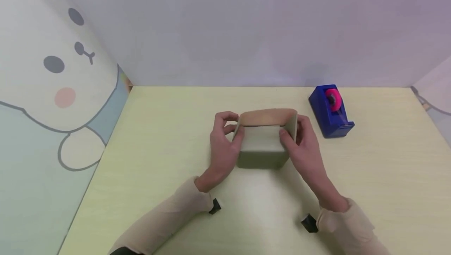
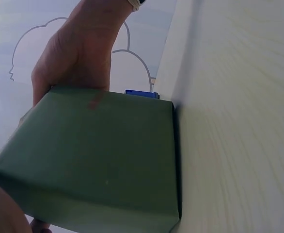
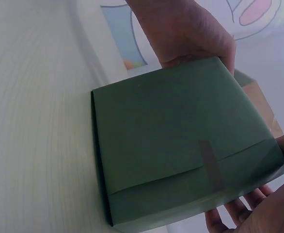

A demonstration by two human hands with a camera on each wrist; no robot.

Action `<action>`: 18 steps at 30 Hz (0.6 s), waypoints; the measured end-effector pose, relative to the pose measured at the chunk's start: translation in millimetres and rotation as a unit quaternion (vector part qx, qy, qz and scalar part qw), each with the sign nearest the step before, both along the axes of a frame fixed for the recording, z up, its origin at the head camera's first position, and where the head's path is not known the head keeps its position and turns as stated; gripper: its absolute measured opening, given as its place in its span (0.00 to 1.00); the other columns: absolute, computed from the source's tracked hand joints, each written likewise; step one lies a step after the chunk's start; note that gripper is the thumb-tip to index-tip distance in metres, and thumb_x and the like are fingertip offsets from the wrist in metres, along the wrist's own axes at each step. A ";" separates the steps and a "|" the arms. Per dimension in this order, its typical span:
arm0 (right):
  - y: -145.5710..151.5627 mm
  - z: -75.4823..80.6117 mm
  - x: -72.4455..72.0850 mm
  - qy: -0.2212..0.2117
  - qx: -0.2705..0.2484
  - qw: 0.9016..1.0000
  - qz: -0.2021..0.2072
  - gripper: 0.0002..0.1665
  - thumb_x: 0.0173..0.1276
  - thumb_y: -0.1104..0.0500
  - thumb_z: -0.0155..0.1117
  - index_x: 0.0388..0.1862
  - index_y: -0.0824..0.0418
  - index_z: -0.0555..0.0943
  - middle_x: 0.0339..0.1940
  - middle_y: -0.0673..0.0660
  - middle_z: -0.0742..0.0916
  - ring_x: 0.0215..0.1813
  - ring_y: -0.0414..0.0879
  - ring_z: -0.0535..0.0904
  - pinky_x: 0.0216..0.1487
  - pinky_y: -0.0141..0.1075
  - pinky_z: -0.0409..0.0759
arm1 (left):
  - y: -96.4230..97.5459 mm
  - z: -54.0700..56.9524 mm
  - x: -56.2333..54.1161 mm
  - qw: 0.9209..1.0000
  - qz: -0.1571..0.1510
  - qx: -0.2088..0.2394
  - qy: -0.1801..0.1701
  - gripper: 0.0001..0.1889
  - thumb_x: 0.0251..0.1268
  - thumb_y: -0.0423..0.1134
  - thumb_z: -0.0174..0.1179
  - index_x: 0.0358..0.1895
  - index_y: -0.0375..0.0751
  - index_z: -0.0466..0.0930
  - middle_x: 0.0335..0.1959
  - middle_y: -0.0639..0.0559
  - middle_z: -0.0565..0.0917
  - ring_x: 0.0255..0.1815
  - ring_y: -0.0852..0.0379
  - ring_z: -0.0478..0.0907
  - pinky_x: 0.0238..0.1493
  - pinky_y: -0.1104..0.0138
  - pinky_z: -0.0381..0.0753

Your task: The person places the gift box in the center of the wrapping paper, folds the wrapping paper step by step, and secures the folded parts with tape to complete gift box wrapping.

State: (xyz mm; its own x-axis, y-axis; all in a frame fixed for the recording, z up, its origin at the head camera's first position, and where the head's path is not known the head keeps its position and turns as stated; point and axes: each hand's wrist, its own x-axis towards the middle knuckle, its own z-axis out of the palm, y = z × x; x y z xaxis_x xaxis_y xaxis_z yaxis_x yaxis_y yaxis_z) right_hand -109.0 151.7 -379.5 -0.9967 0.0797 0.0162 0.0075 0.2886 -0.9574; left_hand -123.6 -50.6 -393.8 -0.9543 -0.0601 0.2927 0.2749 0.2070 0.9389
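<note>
A box wrapped in green paper (image 1: 264, 160) stands on the table between both hands. At its far side the wrapping paper (image 1: 267, 117) rises as a flap with its brown inner face showing, and side flaps stand at left and right. My left hand (image 1: 224, 149) pinches the left side flap, thumb inside and fingers outside. On the right, my right hand (image 1: 307, 157) does the same, its thumb at the top panel. The right wrist view shows a folded seam on the green box (image 3: 166, 121) with a strip of tape (image 3: 211, 165) across it.
A blue tape dispenser (image 1: 325, 114) with a pink roll (image 1: 333, 99) stands at the back right of the pale wooden table (image 1: 158, 137). A plain wall (image 1: 225, 28) rises behind the table. The left side panel (image 1: 31, 87) carries a cartoon animal print.
</note>
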 end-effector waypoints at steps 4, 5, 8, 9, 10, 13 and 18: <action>-2.2 0.9 1.3 -0.001 -0.006 1.000 -0.012 0.22 0.77 0.59 0.59 0.66 0.62 0.68 0.45 0.50 0.79 0.47 0.42 0.75 0.46 0.27 0.74 | 1.7 2.1 -0.4 1.000 0.014 -0.010 0.008 0.16 0.71 0.26 0.60 0.58 0.38 0.70 0.54 0.46 0.81 0.36 0.53 0.88 0.35 0.72 0.73; -2.9 1.3 1.4 -0.002 -0.009 1.000 -0.013 0.22 0.77 0.59 0.59 0.66 0.63 0.68 0.46 0.51 0.79 0.48 0.42 0.75 0.47 0.27 0.73 | 1.7 2.7 -0.1 1.000 0.014 -0.012 0.007 0.16 0.71 0.26 0.60 0.58 0.38 0.70 0.54 0.46 0.81 0.36 0.54 0.88 0.34 0.72 0.72; -5.1 1.9 2.4 -0.004 -0.014 1.000 -0.017 0.23 0.77 0.59 0.59 0.66 0.63 0.67 0.49 0.53 0.78 0.51 0.43 0.74 0.50 0.27 0.72 | 1.6 5.0 0.9 1.000 0.015 -0.024 -0.004 0.17 0.71 0.27 0.60 0.58 0.39 0.70 0.55 0.48 0.81 0.31 0.55 0.85 0.31 0.71 0.69; -5.8 2.1 2.8 -0.004 -0.015 1.000 -0.019 0.23 0.77 0.59 0.59 0.66 0.63 0.67 0.50 0.54 0.78 0.51 0.43 0.74 0.50 0.27 0.72 | 1.5 6.1 1.4 0.999 0.015 -0.031 -0.008 0.17 0.72 0.27 0.61 0.59 0.40 0.69 0.56 0.49 0.81 0.31 0.54 0.85 0.31 0.70 0.69; -6.2 2.4 3.0 -0.004 -0.016 1.000 -0.021 0.23 0.77 0.59 0.59 0.66 0.64 0.67 0.51 0.55 0.78 0.52 0.43 0.74 0.51 0.27 0.72 | 1.6 7.5 1.7 0.999 0.017 -0.041 -0.009 0.18 0.72 0.28 0.61 0.60 0.40 0.69 0.56 0.50 0.81 0.33 0.55 0.85 0.32 0.69 0.71; -6.9 3.1 3.8 -0.002 -0.018 1.000 -0.024 0.22 0.77 0.60 0.58 0.65 0.64 0.67 0.51 0.55 0.79 0.52 0.44 0.74 0.51 0.28 0.73 | 0.5 13.8 3.5 0.996 0.023 -0.082 0.012 0.21 0.72 0.32 0.63 0.63 0.41 0.66 0.59 0.50 0.80 0.44 0.55 0.87 0.45 0.65 0.79; -6.6 3.6 4.7 -0.004 -0.011 1.000 -0.024 0.22 0.76 0.60 0.59 0.64 0.63 0.68 0.49 0.55 0.78 0.50 0.44 0.74 0.48 0.29 0.73 | -6.8 33.0 12.3 0.965 0.053 -0.202 0.157 0.26 0.68 0.36 0.65 0.65 0.35 0.68 0.62 0.43 0.77 0.66 0.49 0.77 0.65 0.53 0.75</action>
State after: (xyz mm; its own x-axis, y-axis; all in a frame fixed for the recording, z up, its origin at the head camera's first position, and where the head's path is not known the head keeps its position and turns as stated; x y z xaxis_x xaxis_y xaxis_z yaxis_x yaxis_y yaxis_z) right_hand -104.3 145.1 -375.9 -0.9917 0.1285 0.0057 0.0290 0.2666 -0.9634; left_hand -111.3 -57.4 -360.9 -0.8093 0.0264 0.5869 0.4901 0.5813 0.6496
